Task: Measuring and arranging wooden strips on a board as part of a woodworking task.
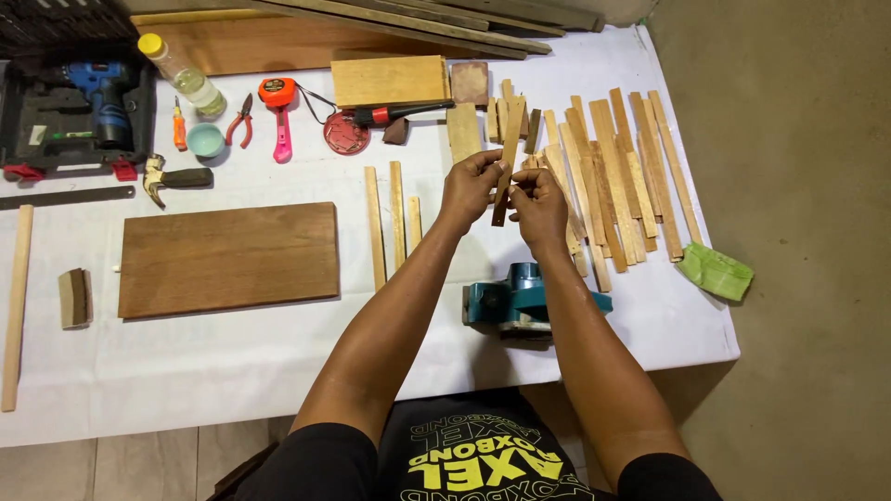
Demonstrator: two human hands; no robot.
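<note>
Both hands hold one thin wooden strip (504,176) up above the white-covered surface (232,371). The left hand (467,188) pinches its upper part between the fingertips, while the right hand (538,206) closes a grip lower down, just beside it. The strip stands nearly upright, tilted a little, in front of the loose pile of strips (613,176).

The hold is by fingertips only, so the strip could twist or slip out — it would likely drop onto the blue power planer (520,301) right below the forearms, or into the pile and get lost among its look-alikes. Thin wood like this may also snap if the two hands bend it against each other. Rough edges could leave a splinter in a fingertip — the hands are bare.
</note>
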